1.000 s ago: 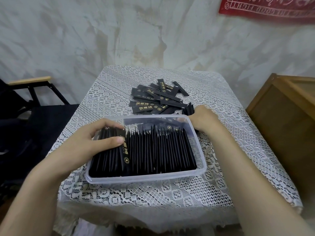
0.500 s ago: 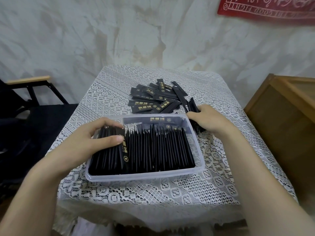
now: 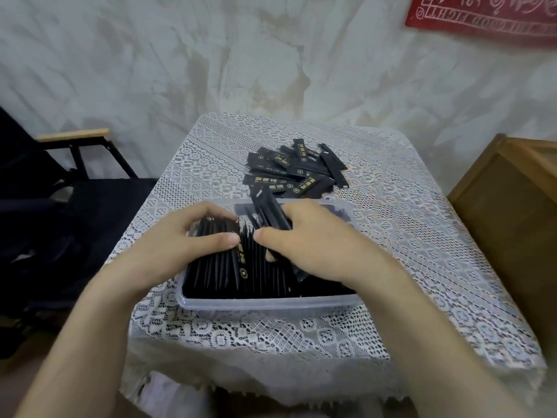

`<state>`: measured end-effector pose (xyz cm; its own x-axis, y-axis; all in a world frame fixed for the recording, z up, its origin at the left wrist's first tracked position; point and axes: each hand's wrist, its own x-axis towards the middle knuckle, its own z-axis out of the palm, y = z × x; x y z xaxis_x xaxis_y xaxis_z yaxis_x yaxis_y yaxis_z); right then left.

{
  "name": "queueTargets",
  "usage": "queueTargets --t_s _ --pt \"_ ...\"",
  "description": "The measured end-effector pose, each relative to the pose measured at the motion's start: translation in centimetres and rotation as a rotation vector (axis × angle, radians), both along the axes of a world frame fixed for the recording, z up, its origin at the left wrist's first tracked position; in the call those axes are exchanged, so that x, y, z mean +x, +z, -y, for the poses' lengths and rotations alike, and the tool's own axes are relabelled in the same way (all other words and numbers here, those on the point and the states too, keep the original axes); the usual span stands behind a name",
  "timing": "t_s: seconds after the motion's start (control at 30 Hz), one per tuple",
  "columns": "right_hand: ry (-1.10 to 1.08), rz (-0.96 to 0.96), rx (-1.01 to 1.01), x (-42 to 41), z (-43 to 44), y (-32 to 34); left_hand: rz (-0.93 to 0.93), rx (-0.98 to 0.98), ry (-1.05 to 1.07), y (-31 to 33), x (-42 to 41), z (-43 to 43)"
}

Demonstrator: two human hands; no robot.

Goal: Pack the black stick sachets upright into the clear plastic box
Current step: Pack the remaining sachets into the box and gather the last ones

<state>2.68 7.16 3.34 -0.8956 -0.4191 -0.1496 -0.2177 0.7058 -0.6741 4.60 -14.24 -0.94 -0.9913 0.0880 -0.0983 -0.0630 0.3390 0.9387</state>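
Risk, as we judge it: right hand fingers curled round a tilted sachet bundle just above the clear plastic box, left hand fingers clamped on the packed row beneath; slack either grip and the row topples flat.

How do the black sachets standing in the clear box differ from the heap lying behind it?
The sachets in the box stand on edge in a tight row; the heap lies flat and criss-crossed. The sachets in the box show mostly thin dark edges; the heap shows gold-printed faces. The left hand grips the sachets in the box; no hand touches the heap. Both are black sticks with gold print.
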Motion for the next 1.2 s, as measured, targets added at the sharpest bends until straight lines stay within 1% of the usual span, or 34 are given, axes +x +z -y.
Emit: queueTargets --t_s 0.07,0.3,0.37,0.47,0.53,0.7,0.9,1.07,1.2 --pt "-0.028 -0.051 0.085 0.4 0.9 -0.8 -0.012 -0.006 -0.003 0.1 0.0 -0.1" --pt "0.011 -0.05 0.072 0.9 1.6 -1.0 -0.03 0.0 -0.018 0.0 -0.1 0.1" --pt "0.011 -0.017 0.028 0.7 1.1 -0.9 -0.027 -0.005 -0.026 0.0 -0.2 0.3" --pt "-0.024 0.104 -0.089 0.2 0.4 -1.4 -0.007 0.007 -0.051 0.0 -0.3 0.4" --pt "-0.028 0.133 -0.122 -0.1 0.3 -1.9 0.0 0.024 -0.065 0.2 -0.4 0.3" --pt "-0.052 0.104 -0.112 -0.3 0.4 -2.4 -0.002 0.038 -0.063 0.4 -0.6 -0.1" --pt "0.004 0.07 -0.035 0.0 0.0 -1.7 -0.002 0.04 -0.042 0.2 -0.7 -0.3" --pt "0.047 0.137 -0.013 -0.2 -0.7 -1.5 0.015 0.036 -0.033 0.4 -0.8 -0.3" --pt "0.06 0.136 0.007 0.0 -0.5 -1.5 0.018 0.017 -0.016 0.7 -1.0 -0.6"
